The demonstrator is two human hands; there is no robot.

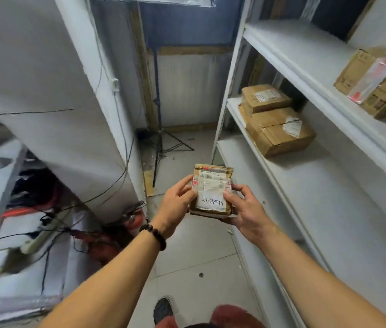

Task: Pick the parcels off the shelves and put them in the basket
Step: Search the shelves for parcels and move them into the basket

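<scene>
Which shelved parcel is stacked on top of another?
The smaller brown box on the middle shelf; it rests on a larger box, while the upper-shelf parcel sits alone.

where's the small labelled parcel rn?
Head view, centre: the small labelled parcel is held between the left hand and right hand over the floor, just left of the white shelf unit, below its stacked boxes.
</scene>
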